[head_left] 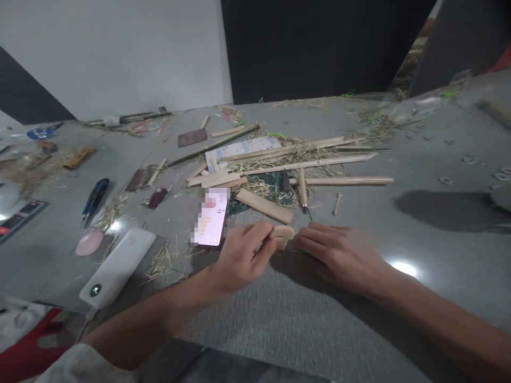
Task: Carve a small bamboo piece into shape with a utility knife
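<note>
My left hand (244,252) is closed, with thumb and fingers pinching a small pale wooden piece (284,232) over the grey tabletop. Just right of that piece is my right hand (333,249), its fingers curled together and slightly blurred. What those fingers grip, if anything, is hidden; a thin green sliver shows under their tips. Beyond the hands lie a flat strip of wood (265,206) and a wooden-handled tool (302,187) with a thin metal tip. A hammer (343,181) rests behind that tool. Left of the strip, a phone (213,221) lies with its screen lit.
Shavings (259,189) and long split sticks (311,163) spread across the table over a green cutting mat (238,208). A white power bank (120,266), a pink oval object (89,243) and a blue utility knife (96,198) lie to the left. Grey and black panels (327,48) rise behind.
</note>
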The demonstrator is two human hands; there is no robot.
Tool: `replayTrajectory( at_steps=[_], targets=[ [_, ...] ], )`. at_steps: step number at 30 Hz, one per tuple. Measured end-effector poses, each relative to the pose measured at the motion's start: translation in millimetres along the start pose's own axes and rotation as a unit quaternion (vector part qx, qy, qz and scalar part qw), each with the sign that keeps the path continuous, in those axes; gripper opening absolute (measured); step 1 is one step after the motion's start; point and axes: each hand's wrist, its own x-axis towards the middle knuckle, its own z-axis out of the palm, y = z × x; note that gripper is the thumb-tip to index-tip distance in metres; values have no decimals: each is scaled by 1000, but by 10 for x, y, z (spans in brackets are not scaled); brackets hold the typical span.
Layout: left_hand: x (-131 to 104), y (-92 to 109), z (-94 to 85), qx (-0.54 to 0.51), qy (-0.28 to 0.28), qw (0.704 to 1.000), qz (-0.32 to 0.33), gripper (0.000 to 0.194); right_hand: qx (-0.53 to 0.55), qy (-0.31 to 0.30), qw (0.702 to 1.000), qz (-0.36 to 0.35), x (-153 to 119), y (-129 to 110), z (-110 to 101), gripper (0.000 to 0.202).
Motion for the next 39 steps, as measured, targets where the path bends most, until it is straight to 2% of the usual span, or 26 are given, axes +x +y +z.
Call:
replayTrajectory(
  at_steps=[6,10,15,21,26,32,36,39],
  targets=[
    [-7,-2,0,6,-1,1000,3,22,17,80,997,5,15,16,-78,6],
    [-6,-4,2,2,-1,1000,-1,21,38,47,998,12,19,21,-80,7],
    [-8,-5,4,-6,0,1000,11,18,-7,-18,1000,-8,7,18,-8,13],
    [-5,-13,-9,-2,-5,1000,6,17,0,75,997,-8,13,25,-39,6],
    [-5,-11,-14,0,2,1000,15,19,-15,-8,1000,-12,8,16,12,14],
    [-4,-13,-9,-1,-3,1000,6,19,2,73,997,-5,2,33,-31,7],
    [1,-17,-8,-2,1,1000,3,19,-3,11,1000,-5,17,32,-24,9],
    [1,-9,-10,-2,-5,1000,10,18,-2,29,1000,-11,15,25,-40,7]
  ],
)
